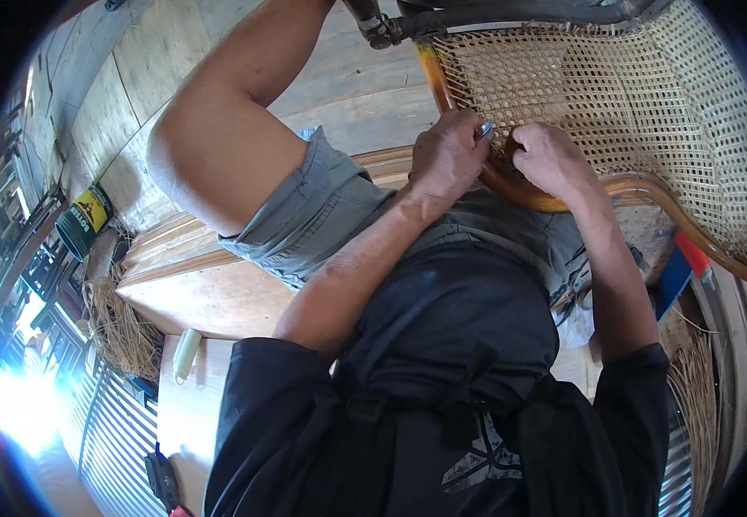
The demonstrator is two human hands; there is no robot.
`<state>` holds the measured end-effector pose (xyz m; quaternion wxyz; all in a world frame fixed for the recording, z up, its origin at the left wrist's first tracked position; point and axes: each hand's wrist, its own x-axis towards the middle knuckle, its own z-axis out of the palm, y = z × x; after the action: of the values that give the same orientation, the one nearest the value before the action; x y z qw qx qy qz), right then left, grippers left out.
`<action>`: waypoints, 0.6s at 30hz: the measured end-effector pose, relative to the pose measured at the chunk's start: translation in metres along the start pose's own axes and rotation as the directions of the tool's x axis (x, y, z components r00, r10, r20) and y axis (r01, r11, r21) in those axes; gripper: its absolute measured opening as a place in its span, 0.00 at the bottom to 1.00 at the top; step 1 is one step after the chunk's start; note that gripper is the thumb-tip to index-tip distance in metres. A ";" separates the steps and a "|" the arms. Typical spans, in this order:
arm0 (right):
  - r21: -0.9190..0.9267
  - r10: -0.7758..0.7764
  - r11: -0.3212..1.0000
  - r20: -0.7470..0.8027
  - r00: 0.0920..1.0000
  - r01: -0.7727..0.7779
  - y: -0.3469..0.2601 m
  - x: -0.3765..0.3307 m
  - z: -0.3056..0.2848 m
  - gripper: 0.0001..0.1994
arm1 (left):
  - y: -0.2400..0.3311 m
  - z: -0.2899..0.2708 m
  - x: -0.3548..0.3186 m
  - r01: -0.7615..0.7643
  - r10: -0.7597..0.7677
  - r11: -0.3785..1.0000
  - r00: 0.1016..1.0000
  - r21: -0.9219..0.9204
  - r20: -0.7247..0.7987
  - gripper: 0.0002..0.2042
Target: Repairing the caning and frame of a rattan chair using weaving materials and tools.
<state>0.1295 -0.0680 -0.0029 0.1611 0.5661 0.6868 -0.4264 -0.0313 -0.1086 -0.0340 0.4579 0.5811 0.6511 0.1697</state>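
A woven cane panel [606, 95], set in a curved brown wooden frame [528, 200], lies across my lap at the upper right. My left hand [449, 155] is closed at the frame's left corner, with the shiny metal end of a small tool [484, 130] poking out by the thumb; most of that tool is hidden in the fist. Just to its right, my right hand [553, 160] rests at the lower edge of the cane, fingers curled in a pinch. What it pinches, if anything, cannot be made out.
A dark curved bar [511, 15] runs along the panel's far edge. At left are a green and yellow can [85, 222], a bundle of cane strands [116, 332] and a pale cylinder [186, 355]. More strands [692, 405] stand at right, near a blue and red object [679, 267].
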 end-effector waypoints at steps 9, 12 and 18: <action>0.760 0.103 0.650 -0.069 0.992 -0.014 0.000 -0.050 -0.007 0.11 | 0.000 -0.041 -0.014 0.434 -0.475 0.493 0.861 -0.754 0.185 0.16; 0.799 -0.041 0.601 0.047 0.998 -0.013 -0.047 -0.075 0.007 0.17 | 0.025 -0.048 -0.044 0.392 -0.350 0.077 0.871 -0.917 0.343 0.24; 0.704 -0.055 0.709 -0.005 0.998 0.043 -0.042 -0.068 0.018 0.12 | 0.025 -0.045 -0.032 0.334 -0.258 0.739 0.943 -0.585 0.212 0.22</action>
<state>0.1072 -0.1254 0.0515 -0.0724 0.5629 0.4862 -0.6644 -0.0547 -0.1174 0.0213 0.6798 0.2987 0.6164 0.2622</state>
